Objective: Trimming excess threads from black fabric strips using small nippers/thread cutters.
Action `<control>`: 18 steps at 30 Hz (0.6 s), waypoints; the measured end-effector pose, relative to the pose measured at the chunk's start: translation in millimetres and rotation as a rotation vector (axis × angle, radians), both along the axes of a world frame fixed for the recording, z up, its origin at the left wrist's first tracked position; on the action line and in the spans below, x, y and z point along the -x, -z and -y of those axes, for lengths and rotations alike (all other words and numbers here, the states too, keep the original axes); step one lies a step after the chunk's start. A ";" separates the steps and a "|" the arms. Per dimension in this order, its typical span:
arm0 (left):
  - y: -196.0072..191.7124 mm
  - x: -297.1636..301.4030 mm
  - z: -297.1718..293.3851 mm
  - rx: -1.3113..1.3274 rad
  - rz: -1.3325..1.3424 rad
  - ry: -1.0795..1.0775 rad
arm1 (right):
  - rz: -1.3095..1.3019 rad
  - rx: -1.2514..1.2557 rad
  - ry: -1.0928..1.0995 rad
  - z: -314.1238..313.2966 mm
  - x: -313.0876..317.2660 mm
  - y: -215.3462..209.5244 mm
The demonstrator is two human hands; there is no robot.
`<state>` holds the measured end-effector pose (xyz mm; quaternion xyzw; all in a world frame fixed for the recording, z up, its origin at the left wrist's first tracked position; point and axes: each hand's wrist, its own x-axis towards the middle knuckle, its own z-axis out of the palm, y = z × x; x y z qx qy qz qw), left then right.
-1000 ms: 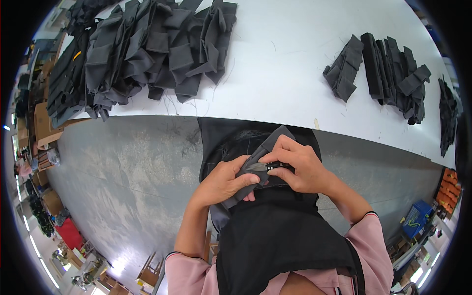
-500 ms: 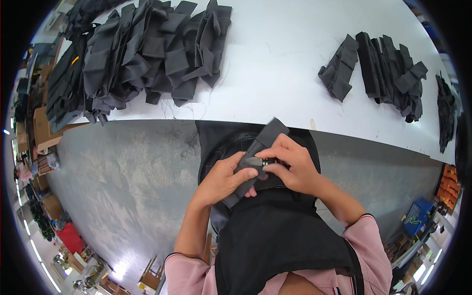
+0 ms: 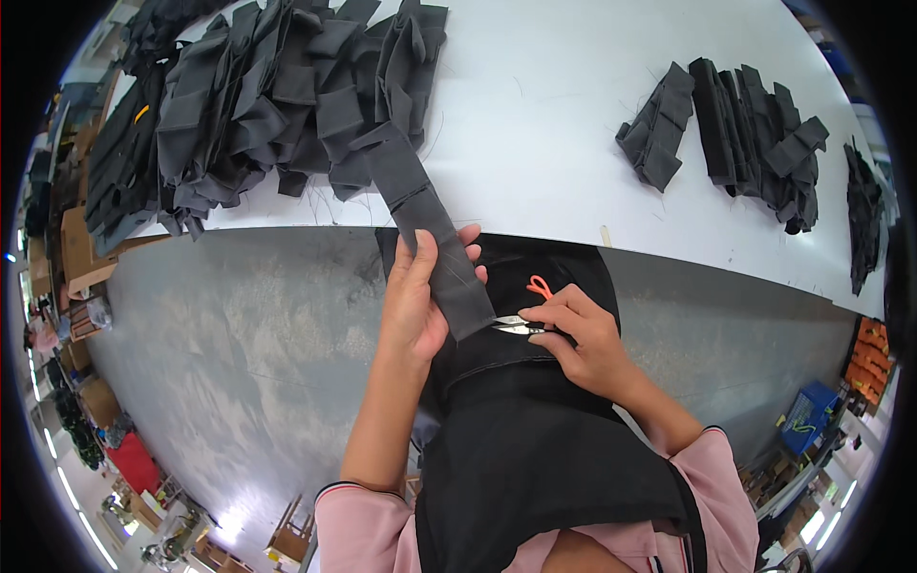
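Dark, flat cloth strip (image 3: 432, 250) lies across the left hand (image 3: 417, 298), whose fingers curl around it. At 3 o'clock from it, the right hand (image 3: 585, 336) pinches small metal snips (image 3: 517, 326) against the strip's end. Floppy dark cloth piles (image 3: 287, 95) sit at 11 o'clock on the smooth white table (image 3: 544, 115).

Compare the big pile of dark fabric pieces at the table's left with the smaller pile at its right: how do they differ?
The left pile is far larger and sprawls along the white table to its near edge; the right pile is small and sits well in from that edge. The left pile's pieces overlap in a jumble, while the right pile's stand in a tidier row. Both are the same dark grey fabric as the strip in the left hand.
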<state>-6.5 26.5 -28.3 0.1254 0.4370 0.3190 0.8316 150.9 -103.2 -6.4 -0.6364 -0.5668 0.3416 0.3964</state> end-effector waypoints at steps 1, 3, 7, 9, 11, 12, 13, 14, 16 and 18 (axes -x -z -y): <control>-0.7 -0.9 -0.5 -0.002 0.017 0.009 | 0.028 0.022 0.002 1.3 0.5 1.7; -1.9 -1.3 0.2 -0.003 0.033 0.019 | 0.071 -0.018 -0.024 -2.9 -0.2 2.1; -5.7 -2.8 1.1 -0.001 0.039 0.025 | 0.162 -0.049 -0.116 -11.6 -2.7 -2.2; -5.9 -2.9 1.2 -0.004 0.029 0.039 | 0.176 -0.063 -0.137 -15.5 -3.8 -5.1; -4.9 -1.8 1.2 -0.001 0.071 0.040 | 0.190 -0.076 -0.158 -16.4 -4.3 -6.6; -5.0 -1.6 0.9 0.000 0.070 0.041 | 0.209 -0.092 -0.168 -16.8 -4.4 -6.8; -5.4 -1.5 0.6 0.006 0.064 0.051 | 0.229 -0.108 -0.178 -17.0 -4.4 -6.7; -5.6 -1.4 0.4 0.013 0.058 0.061 | 0.228 -0.107 -0.178 -16.3 -4.2 -4.5; -4.2 -0.3 0.8 0.028 0.063 0.054 | 0.291 -0.212 -0.184 -13.4 -4.2 1.1; -4.0 -0.2 0.5 0.043 0.068 0.045 | 0.281 -0.237 -0.149 -8.9 -4.5 0.4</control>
